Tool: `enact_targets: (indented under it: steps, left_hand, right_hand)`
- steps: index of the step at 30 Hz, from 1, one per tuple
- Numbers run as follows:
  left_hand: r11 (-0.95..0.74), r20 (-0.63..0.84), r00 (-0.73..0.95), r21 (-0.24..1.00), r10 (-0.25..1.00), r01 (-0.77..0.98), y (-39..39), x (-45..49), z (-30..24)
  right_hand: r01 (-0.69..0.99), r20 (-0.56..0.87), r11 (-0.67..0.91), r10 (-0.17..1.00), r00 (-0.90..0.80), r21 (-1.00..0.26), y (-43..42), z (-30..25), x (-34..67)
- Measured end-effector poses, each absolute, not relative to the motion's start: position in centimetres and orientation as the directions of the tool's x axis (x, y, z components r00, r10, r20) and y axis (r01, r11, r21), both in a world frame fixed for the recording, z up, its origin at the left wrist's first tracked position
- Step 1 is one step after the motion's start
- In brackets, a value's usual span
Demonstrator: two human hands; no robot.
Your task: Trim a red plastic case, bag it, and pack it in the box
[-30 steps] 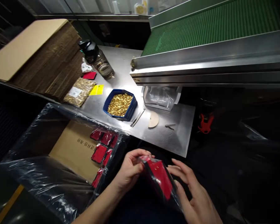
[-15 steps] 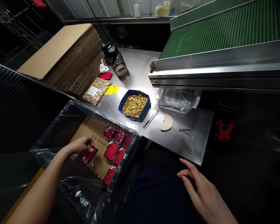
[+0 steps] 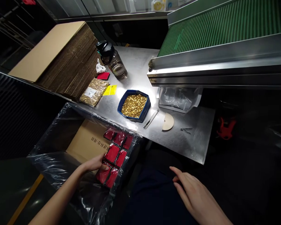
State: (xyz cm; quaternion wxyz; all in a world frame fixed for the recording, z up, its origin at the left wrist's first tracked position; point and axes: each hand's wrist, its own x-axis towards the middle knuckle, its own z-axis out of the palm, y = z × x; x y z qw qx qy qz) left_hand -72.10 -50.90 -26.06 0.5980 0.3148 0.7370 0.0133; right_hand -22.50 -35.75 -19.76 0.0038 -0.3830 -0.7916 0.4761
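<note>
Down in the plastic-lined box [image 3: 45, 137], my left hand [image 3: 96, 163] grips a flat red square piece with dark edges [image 3: 102, 175]. That piece lies beside a matching red piece [image 3: 112, 178] along the box's near right side. Several more of the same kind, such as this red piece [image 3: 112, 153], sit in rows behind it on brown cardboard. What they are exactly I cannot make out. My right hand [image 3: 193, 189] hovers over my dark-clothed lap, fingers apart and holding nothing.
On the metal table [image 3: 140, 56] are a blue tray [image 3: 145, 114] of small gold-coloured parts, a utility knife [image 3: 151, 119], a pale disc [image 3: 168, 122], small pliers [image 3: 185, 130], a water bottle [image 3: 115, 64] and stacked cardboard [image 3: 67, 59]. A green conveyor [image 3: 213, 31] overhangs the right side.
My left hand has moved right and nearer with the red piece, bringing it beside the others at the box's right side. My right hand has shifted slightly left.
</note>
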Motion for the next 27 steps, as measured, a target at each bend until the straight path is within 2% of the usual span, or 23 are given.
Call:
enact_targets:
  steps: [5, 9, 11, 14, 17, 20, 23, 27]
  left_hand:
    - [0.793, -0.805, -0.246, 0.388, 0.54, 0.47, -52.3, -70.6, -24.9]
    - [0.771, -0.766, -0.336, 0.306, 0.548, 0.558, -52.1, -70.9, -23.0]
    - [0.752, -0.725, -0.402, 0.238, 0.559, 0.615, -50.8, -71.4, -21.5]
    - [0.699, -0.599, -0.492, 0.166, 0.632, 0.696, -47.4, -71.4, -18.3]
    - [0.593, -0.45, -0.458, 0.223, 0.767, 0.773, -42.4, -69.8, -14.9]
    - [0.457, -0.277, -0.382, 0.301, 0.882, 0.837, -36.3, -67.4, -12.9]
    - [0.327, -0.166, -0.286, 0.335, 0.944, 0.884, -29.7, -65.3, -13.2]
    - [0.236, -0.149, -0.199, 0.299, 0.969, 0.925, -22.5, -64.2, -14.8]
  right_hand:
    - [0.608, -0.368, 0.261, 0.598, -0.712, -0.75, -35.3, -19.8, -22.1]
    - [0.638, -0.409, 0.243, 0.592, -0.694, -0.731, -34.2, -20.0, -20.6]
    - [0.664, -0.409, 0.23, 0.633, -0.657, -0.712, -33.0, -20.6, -18.8]
    - [0.759, -0.369, 0.155, 0.801, -0.471, -0.632, -30.5, -22.2, -14.5]
    - [0.853, -0.302, -0.02, 0.939, -0.163, -0.522, -27.9, -24.3, -9.8]
    - [0.833, -0.259, -0.197, 0.964, 0.067, -0.518, -26.5, -26.5, -7.0]
    - [0.739, -0.149, -0.291, 0.956, 0.254, -0.608, -26.2, -28.0, -6.6]
    - [0.673, -0.122, -0.31, 0.942, 0.312, -0.672, -26.8, -28.1, -7.4]
